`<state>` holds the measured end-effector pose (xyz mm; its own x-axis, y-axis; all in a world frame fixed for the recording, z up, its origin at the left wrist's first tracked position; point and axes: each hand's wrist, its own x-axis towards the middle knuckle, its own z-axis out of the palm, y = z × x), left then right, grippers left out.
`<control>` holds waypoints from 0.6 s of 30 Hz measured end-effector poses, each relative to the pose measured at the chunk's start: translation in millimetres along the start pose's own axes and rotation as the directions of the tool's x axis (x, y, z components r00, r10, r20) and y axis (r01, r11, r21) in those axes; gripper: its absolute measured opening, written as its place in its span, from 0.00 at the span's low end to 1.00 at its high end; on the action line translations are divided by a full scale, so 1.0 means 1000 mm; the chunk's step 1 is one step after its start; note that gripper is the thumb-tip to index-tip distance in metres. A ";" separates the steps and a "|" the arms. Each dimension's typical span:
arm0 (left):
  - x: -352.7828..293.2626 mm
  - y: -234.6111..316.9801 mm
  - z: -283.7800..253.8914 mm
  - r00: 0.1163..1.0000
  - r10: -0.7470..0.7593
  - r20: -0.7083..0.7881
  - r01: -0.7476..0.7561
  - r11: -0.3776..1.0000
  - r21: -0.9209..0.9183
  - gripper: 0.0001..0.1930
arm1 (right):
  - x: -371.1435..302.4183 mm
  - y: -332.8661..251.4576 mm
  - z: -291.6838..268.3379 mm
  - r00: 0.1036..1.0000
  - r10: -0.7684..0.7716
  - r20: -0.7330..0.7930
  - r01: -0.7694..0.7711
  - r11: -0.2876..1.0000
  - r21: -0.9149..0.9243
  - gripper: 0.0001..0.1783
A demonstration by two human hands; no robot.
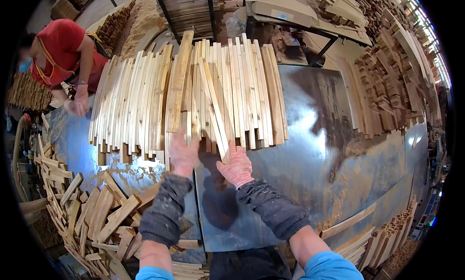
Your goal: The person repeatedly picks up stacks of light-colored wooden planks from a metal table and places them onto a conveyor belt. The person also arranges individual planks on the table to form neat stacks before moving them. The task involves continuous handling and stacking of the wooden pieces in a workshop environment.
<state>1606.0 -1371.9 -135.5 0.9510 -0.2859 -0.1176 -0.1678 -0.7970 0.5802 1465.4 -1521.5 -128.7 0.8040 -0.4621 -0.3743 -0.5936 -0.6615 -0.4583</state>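
My right hand (237,166), in a pink-white knit glove, grips the near end of a pale wooden strip (213,103). That strip lies slantwise over a row of wooden strips (131,100) on the metal table. Blurred by motion, my left hand (183,156) is gloved too and sits at the near ends of the row. Closest to it is a wider, darker board (180,81) lying on top of the strips; whether the fingers touch it I cannot tell. The strips stand side by side with uneven ends, pointing away from me.
A dark metal table (300,178) with sawdust carries the row. Offcuts (106,212) are heaped at the lower left. Stacked wood (387,86) stands at the right, more strips (387,241) at the lower right. A person in red (63,52) works at the far left.
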 end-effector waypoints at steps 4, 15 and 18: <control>0.103 0.016 -0.026 0.997 -0.052 -0.065 0.074 0.914 0.398 0.48 | 0.006 -0.008 0.004 0.989 0.135 0.062 -0.138 0.990 0.042 0.49; 0.183 0.052 -0.025 0.974 -0.215 0.079 0.167 0.904 0.394 0.50 | 0.007 -0.001 0.013 0.997 0.073 0.008 -0.073 0.996 0.046 0.49; 0.189 0.046 -0.012 0.969 -0.235 0.073 0.202 0.930 0.307 0.48 | 0.007 0.001 0.014 0.998 0.058 -0.004 -0.057 0.997 0.050 0.49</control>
<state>1781.5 -1456.0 -121.4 0.9422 -0.1289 -0.3091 -0.0437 -0.9624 0.2680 1469.8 -1517.0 -142.3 0.7686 -0.5018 -0.3968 -0.6398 -0.6034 -0.4760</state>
